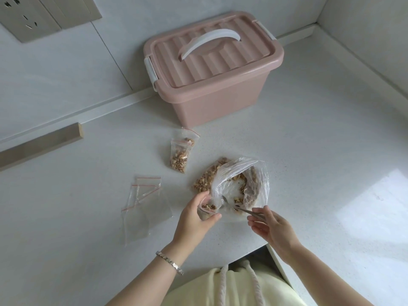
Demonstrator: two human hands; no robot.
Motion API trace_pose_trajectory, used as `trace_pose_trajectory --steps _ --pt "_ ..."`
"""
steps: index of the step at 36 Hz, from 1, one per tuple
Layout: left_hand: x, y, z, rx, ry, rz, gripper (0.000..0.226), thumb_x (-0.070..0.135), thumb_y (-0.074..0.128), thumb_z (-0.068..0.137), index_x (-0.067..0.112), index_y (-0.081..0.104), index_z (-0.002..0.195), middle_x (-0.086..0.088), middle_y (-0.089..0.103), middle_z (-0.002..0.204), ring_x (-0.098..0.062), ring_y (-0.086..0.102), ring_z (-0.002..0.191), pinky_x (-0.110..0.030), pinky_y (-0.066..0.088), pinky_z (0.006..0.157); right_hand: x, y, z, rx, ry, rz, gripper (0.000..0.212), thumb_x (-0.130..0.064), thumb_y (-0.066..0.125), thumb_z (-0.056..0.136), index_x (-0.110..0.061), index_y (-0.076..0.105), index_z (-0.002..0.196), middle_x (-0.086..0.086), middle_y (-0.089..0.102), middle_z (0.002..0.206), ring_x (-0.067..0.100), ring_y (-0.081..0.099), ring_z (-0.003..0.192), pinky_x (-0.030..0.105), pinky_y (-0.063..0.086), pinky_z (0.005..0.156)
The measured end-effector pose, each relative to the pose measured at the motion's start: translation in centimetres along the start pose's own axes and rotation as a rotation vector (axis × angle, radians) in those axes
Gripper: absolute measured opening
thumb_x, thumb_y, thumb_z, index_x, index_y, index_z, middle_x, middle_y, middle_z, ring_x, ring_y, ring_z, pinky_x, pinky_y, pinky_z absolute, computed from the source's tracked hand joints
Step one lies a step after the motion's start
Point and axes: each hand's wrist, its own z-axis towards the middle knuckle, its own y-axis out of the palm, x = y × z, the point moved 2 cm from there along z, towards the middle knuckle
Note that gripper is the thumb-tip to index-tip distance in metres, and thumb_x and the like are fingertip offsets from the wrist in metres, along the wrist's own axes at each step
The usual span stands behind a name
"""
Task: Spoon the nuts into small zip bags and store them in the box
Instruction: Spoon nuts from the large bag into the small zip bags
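Nuts (205, 180) look light and crumbly, held in thin, slippery film at centre. Empty zip bags (143, 195) lie flat on your left. Your left hand (196, 217) pinches a small bag (207, 210) open at its rim; your right hand (272, 227) grips the spoon (247, 212) inside the big bag (242, 173). Counter edge (247, 253) sits under your right wrist; open room lies right.

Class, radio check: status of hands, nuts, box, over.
Left hand holds small zip bag, part filled. Right hand holds spoon in big nut bag. Box lid shut.
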Motion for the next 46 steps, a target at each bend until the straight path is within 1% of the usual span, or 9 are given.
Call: trace_pose_trajectory --steps 5,9,15,24,33,36,39,43,46 --pt "0.0 -0.2 -0.2 0.002 -0.001 0.011 0.060 0.018 0.075 0.075 0.026 0.046 0.127 0.019 0.050 0.115 0.006 0.044 0.104 0.010 0.026 0.076 -0.3 -1.1 0.0 -0.032 0.136 0.287 0.036 -0.026 0.034 0.099 -0.001 0.060 0.097 0.015 0.067 0.075 0.020 0.066 0.065 0.024 0.057 0.058" --pt "-0.2 -0.2 -0.3 0.001 -0.003 0.022 0.063 0.020 0.075 0.075 0.025 0.045 0.130 0.018 0.047 0.120 0.002 0.041 0.111 0.011 0.025 0.077 -0.4 -2.4 0.0 -0.008 0.135 0.328 0.036 -0.027 0.034 0.099 -0.002 0.059 0.096 0.013 0.069 0.072 0.018 0.068 0.061 0.024 0.057 0.056" --pt "-0.1 -0.1 -0.4 -0.009 0.000 0.018 0.062 0.018 0.075 0.075 0.024 0.046 0.129 0.019 0.048 0.118 0.003 0.043 0.109 0.010 0.026 0.077 -1.5 -4.2 -0.3 0.017 0.056 0.304 0.036 -0.028 0.034 0.098 -0.002 0.059 0.097 0.013 0.069 0.071 0.017 0.068 0.061 0.024 0.058 0.058" --pt "0.0 0.2 -0.1 -0.021 0.020 0.025 0.061 0.016 0.077 0.073 0.021 0.049 0.127 0.009 0.055 0.122 -0.003 0.049 0.112 0.006 0.029 0.083 -6.6 -3.7 -2.8 0.057 -0.167 -0.075 0.038 -0.029 0.039 0.096 -0.002 0.064 0.093 0.014 0.070 0.074 0.018 0.067 0.065 0.021 0.056 0.059" --pt "0.4 0.5 0.1 -0.044 0.059 0.021 0.057 0.012 0.075 0.075 0.021 0.050 0.125 0.019 0.050 0.116 0.019 0.041 0.103 0.008 0.027 0.081 -10.1 1.4 -5.1 0.012 -0.365 -0.518 0.035 -0.025 0.042 0.095 -0.006 0.068 0.080 0.012 0.069 0.065 0.021 0.064 0.059 0.025 0.054 0.057" --pt "0.4 0.6 0.1 -0.041 0.051 0.011 0.058 0.013 0.074 0.075 0.025 0.049 0.125 0.021 0.048 0.115 0.024 0.038 0.103 0.008 0.025 0.083 -9.9 3.3 -5.7 0.007 -0.473 -0.753 0.032 -0.028 0.043 0.094 -0.017 0.067 0.077 0.004 0.068 0.063 0.012 0.062 0.058 0.025 0.053 0.062" --pt "0.5 0.6 0.0 -0.028 0.045 0.004 0.058 0.014 0.075 0.075 0.037 0.043 0.118 0.031 0.044 0.110 0.024 0.039 0.101 0.007 0.026 0.082 -9.6 4.8 -6.7 -0.013 -0.582 -0.932 0.032 -0.039 0.041 0.090 -0.024 0.066 0.078 -0.004 0.066 0.064 0.004 0.060 0.062 0.024 0.051 0.067" --pt "0.5 0.5 -0.1 -0.036 0.031 -0.009 0.058 0.014 0.073 0.077 0.030 0.045 0.125 0.028 0.043 0.113 0.017 0.040 0.103 0.009 0.026 0.080 -10.1 4.4 -7.8 0.015 -0.706 -0.975 0.056 -0.058 0.030 0.080 -0.018 0.069 0.077 -0.007 0.064 0.063 0.007 0.060 0.061 0.033 0.051 0.064" --pt "0.5 0.4 -0.1 -0.033 0.037 -0.010 0.055 0.013 0.073 0.076 0.031 0.046 0.121 0.022 0.047 0.116 0.009 0.043 0.108 0.008 0.026 0.082 -10.4 2.4 -7.5 0.102 -0.696 -0.804 0.042 -0.056 0.035 0.078 -0.028 0.066 0.074 -0.006 0.066 0.060 0.004 0.062 0.059 0.023 0.051 0.062"
